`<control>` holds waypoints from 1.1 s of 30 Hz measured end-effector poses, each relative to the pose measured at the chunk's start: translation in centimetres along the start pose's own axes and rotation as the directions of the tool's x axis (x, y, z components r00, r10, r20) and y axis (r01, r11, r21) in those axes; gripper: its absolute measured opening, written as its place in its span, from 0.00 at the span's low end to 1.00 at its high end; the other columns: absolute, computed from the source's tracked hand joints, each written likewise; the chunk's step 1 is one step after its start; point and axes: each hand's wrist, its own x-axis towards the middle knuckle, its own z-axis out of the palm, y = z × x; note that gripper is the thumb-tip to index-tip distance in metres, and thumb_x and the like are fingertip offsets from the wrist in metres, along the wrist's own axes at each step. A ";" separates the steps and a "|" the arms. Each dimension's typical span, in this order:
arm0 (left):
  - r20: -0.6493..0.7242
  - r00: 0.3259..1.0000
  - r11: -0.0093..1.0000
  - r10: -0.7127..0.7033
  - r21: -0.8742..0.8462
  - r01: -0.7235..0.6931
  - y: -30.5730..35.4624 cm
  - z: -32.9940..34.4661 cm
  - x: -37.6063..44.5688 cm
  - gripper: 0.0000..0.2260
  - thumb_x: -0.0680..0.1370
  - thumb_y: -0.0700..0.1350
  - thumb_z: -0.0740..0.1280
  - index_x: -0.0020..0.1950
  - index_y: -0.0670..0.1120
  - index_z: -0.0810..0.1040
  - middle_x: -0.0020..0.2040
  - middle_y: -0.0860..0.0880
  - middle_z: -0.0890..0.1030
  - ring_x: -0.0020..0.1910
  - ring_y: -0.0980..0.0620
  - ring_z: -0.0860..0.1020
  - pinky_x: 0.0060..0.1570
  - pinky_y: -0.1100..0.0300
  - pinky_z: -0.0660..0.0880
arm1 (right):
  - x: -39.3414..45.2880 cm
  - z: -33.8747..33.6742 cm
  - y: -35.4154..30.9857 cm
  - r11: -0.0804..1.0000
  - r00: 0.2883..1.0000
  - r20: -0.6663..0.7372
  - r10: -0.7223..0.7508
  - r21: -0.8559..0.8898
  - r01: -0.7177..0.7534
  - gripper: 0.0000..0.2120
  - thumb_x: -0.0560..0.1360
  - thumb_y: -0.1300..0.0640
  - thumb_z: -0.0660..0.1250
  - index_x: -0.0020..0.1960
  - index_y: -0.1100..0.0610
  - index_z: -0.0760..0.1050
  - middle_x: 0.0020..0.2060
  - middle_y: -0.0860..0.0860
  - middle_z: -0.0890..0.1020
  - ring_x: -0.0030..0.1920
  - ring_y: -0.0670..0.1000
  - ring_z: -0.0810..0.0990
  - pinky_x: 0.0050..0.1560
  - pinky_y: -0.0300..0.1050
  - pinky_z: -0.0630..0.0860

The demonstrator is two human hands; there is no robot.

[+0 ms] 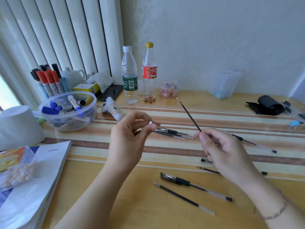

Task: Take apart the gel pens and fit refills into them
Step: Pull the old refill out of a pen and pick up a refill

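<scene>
Above the striped bench [165,152], the right hand [221,151] pinched a black refill [189,115] by its lower end, tip up. The left hand [130,138] pinched what looked like a pen tip piece [151,123], blurry though. That tiny part could easily slip and roll off among the loose pens [194,185].

I see a bowl of markers [67,111] far left on the counter [132,204], two bottles [139,75] behind centre, a pen [194,185] and refill [183,198] near, right of the booklet [38,179].
</scene>
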 end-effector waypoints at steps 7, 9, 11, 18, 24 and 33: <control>0.218 0.975 0.992 -0.042 -0.105 0.066 -0.2 1.2 -0.8 0.07 0.69 0.48 0.76 0.42 0.50 0.82 0.40 0.47 0.86 0.43 0.35 0.80 0.42 0.37 0.78 | -0.5 0.8 -0.1 0.991 0.986 0.099 -0.132 0.001 0.133 0.14 0.76 0.40 0.58 0.53 0.44 0.78 0.28 0.48 0.72 0.28 0.53 0.69 0.30 0.53 0.69; 0.235 0.971 0.982 -0.054 -0.161 0.094 0.0 1.2 -0.8 0.07 0.68 0.47 0.77 0.42 0.49 0.81 0.40 0.48 0.87 0.44 0.28 0.78 0.43 0.32 0.77 | -0.5 0.9 0.2 0.971 0.976 0.094 -0.196 -0.116 0.207 0.13 0.78 0.42 0.58 0.55 0.45 0.78 0.30 0.45 0.75 0.27 0.47 0.70 0.28 0.43 0.67; 0.260 0.964 0.979 -0.056 -0.175 0.104 0.1 1.1 -0.7 0.07 0.68 0.47 0.77 0.41 0.50 0.81 0.40 0.48 0.87 0.44 0.27 0.78 0.44 0.31 0.76 | -0.5 1.0 0.2 0.946 0.971 0.099 -0.218 -0.223 0.235 0.13 0.79 0.46 0.60 0.57 0.49 0.79 0.32 0.38 0.76 0.29 0.45 0.73 0.30 0.33 0.64; 0.314 0.949 0.991 -0.034 -0.110 0.071 0.3 1.4 -0.9 0.07 0.67 0.49 0.77 0.41 0.52 0.81 0.40 0.50 0.87 0.35 0.31 0.76 0.37 0.40 0.78 | -0.9 1.1 -0.2 0.910 0.959 0.137 -0.249 -0.306 0.280 0.14 0.77 0.42 0.59 0.58 0.43 0.76 0.45 0.42 0.84 0.42 0.52 0.83 0.40 0.54 0.80; 0.376 0.926 0.999 -0.036 0.041 0.022 0.4 1.6 -1.3 0.06 0.69 0.46 0.77 0.40 0.51 0.81 0.36 0.53 0.84 0.27 0.61 0.69 0.31 0.67 0.65 | -0.8 1.2 -0.4 0.862 0.943 0.208 -0.260 -0.389 0.324 0.13 0.77 0.42 0.59 0.56 0.44 0.77 0.41 0.38 0.80 0.40 0.45 0.78 0.35 0.50 0.76; 0.382 0.924 0.993 -0.028 0.114 -0.016 0.6 1.8 -1.6 0.05 0.69 0.44 0.77 0.40 0.48 0.82 0.35 0.57 0.81 0.28 0.67 0.73 0.32 0.74 0.65 | -1.2 0.8 -1.0 0.805 0.955 0.121 -0.270 -0.516 0.293 0.03 0.75 0.47 0.66 0.45 0.44 0.76 0.31 0.38 0.78 0.32 0.43 0.76 0.28 0.44 0.73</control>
